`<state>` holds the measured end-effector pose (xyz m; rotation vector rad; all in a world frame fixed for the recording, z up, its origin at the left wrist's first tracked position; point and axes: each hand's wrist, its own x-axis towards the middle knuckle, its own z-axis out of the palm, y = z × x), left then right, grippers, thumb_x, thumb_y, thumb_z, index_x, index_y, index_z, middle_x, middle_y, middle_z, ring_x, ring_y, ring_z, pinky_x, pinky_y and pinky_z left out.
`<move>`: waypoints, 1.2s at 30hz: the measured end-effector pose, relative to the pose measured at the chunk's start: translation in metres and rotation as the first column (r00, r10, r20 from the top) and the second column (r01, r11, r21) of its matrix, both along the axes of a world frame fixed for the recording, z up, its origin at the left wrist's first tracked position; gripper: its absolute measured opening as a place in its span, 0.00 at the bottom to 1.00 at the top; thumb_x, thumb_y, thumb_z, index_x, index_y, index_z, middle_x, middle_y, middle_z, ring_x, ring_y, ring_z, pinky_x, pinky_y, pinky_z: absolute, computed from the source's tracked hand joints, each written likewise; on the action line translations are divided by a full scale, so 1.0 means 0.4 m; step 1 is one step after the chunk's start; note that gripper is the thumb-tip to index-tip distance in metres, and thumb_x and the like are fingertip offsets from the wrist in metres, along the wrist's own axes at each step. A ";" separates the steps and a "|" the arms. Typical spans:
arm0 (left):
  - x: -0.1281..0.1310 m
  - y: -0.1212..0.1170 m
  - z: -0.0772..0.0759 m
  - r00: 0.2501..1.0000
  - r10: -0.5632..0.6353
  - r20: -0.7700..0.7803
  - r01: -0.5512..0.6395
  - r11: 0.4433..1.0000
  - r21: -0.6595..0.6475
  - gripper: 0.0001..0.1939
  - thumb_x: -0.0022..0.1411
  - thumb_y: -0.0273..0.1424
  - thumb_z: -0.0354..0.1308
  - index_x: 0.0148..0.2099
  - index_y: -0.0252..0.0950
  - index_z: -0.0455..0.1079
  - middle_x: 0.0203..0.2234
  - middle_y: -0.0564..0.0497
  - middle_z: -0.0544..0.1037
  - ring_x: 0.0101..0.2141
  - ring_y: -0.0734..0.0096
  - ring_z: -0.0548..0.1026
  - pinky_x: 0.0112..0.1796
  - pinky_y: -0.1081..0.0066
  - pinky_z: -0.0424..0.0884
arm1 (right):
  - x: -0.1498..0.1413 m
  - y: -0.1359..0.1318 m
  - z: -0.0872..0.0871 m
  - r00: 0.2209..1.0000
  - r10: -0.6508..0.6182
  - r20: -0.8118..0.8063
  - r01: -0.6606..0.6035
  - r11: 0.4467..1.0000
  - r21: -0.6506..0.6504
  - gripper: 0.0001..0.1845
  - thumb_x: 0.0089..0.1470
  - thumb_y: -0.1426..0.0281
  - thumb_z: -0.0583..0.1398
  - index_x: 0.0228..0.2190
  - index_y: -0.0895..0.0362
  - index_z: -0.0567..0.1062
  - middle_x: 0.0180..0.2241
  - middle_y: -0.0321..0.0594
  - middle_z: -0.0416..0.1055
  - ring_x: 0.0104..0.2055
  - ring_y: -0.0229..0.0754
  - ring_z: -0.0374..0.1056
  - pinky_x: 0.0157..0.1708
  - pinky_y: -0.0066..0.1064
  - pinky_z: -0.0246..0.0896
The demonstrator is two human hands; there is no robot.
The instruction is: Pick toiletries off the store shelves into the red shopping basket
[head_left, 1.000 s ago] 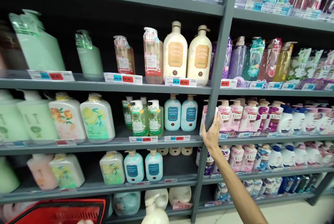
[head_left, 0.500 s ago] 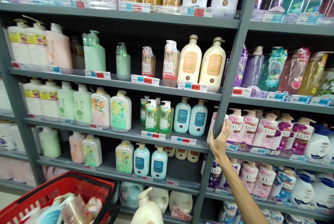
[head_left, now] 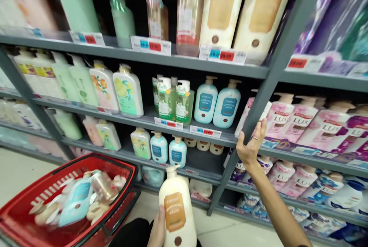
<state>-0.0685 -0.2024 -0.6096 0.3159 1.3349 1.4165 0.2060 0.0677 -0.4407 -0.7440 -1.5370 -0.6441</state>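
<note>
My left hand (head_left: 157, 228), low in the middle, is closed on a cream pump bottle (head_left: 180, 210) with an orange-brown label. The bottle is held upright in front of the lower shelves, and most of the hand is cut off by the frame. On the right, my right hand (head_left: 250, 145), with a ring on one finger, grips the grey shelf post (head_left: 283, 45), thumb on one side and fingers on the other. Pink and white LUX pump bottles (head_left: 280, 114) stand just beyond it. Two light-blue pump bottles (head_left: 227, 103) are left of the post.
A red shopping basket (head_left: 94, 158) at lower left holds a light-blue bottle (head_left: 77, 201) and several other bottles. Larger cream bottles (head_left: 222, 5) stand on the upper shelf. Price tags run along the shelf edge (head_left: 184, 58). Pale floor (head_left: 227, 228) shows below.
The view has tilted down and come closer. The cream bottle, the left hand and more of the basket have come into sight. The right hand stays at the post, its fingers a little looser.
</note>
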 end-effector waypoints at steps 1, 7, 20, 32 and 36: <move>0.005 0.000 0.007 1.000 -0.008 0.013 0.007 1.000 0.008 0.54 0.39 0.79 0.64 0.48 0.35 0.83 0.41 0.37 0.89 0.49 0.37 0.87 0.56 0.47 0.81 | 0.004 -0.002 -0.033 0.999 0.035 0.031 -0.036 0.999 0.038 0.44 0.71 0.69 0.58 0.79 0.52 0.45 0.80 0.55 0.44 0.81 0.63 0.45 0.75 0.70 0.51; -0.037 0.087 0.066 0.975 -0.207 -0.085 0.214 0.973 0.083 0.52 0.52 0.74 0.62 0.56 0.31 0.80 0.48 0.34 0.87 0.49 0.43 0.86 0.56 0.51 0.80 | -0.039 -0.061 -0.258 0.917 0.351 0.191 -0.371 0.925 0.078 0.28 0.65 0.75 0.61 0.64 0.45 0.72 0.57 0.45 0.81 0.58 0.53 0.79 0.59 0.55 0.77; -0.047 0.256 -0.021 0.778 -0.566 -0.270 0.610 0.785 0.112 0.49 0.65 0.70 0.54 0.67 0.33 0.69 0.57 0.34 0.83 0.54 0.47 0.83 0.55 0.56 0.79 | -0.198 -0.307 -0.531 0.514 0.284 -0.809 -0.765 -0.275 -0.582 0.37 0.57 0.44 0.72 0.59 0.51 0.76 0.58 0.48 0.80 0.59 0.55 0.78 0.61 0.46 0.76; -0.055 0.419 0.110 0.542 -0.217 -0.812 0.719 0.619 0.315 0.33 0.61 0.43 0.76 0.65 0.42 0.74 0.61 0.42 0.78 0.62 0.45 0.75 0.65 0.54 0.70 | -0.115 -0.172 -0.452 0.852 0.482 -0.206 -0.466 0.515 -0.720 0.27 0.62 0.63 0.70 0.60 0.54 0.76 0.57 0.52 0.79 0.62 0.58 0.75 0.64 0.51 0.73; -0.045 0.475 0.079 0.576 -0.096 -0.812 0.647 0.661 0.381 0.31 0.61 0.37 0.75 0.64 0.39 0.75 0.60 0.42 0.78 0.63 0.47 0.75 0.66 0.55 0.70 | -0.145 -0.100 -0.459 0.862 0.481 -0.160 -0.453 0.592 -0.666 0.32 0.64 0.63 0.68 0.66 0.55 0.71 0.63 0.53 0.75 0.66 0.57 0.72 0.68 0.50 0.70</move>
